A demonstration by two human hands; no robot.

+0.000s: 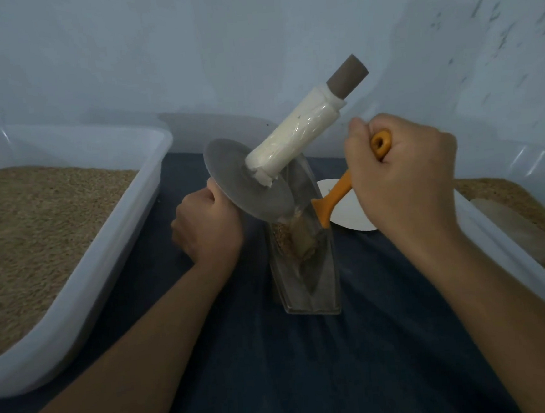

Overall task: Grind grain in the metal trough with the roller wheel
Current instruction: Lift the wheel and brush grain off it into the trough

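Left hand (207,226) fingers grip wheel (246,184), tilted off trough (305,262) at centre of surface. Right hand (402,176) fingers clench orange brush (335,198) sweeping grain (295,240). Risk: wheel slips, trough tips, grain spills.

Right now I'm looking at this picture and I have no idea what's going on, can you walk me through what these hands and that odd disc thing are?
This is one picture from a camera worn on a person's head, looking down at their two bare hands. On a dark blue cloth stands a narrow metal trough with some grain in it. The left hand grips the roller wheel, a metal disc on a white-wrapped axle, tilted up at the trough's far end. The right hand holds an orange-handled brush down in the trough. White tubs of grain sit on both sides.
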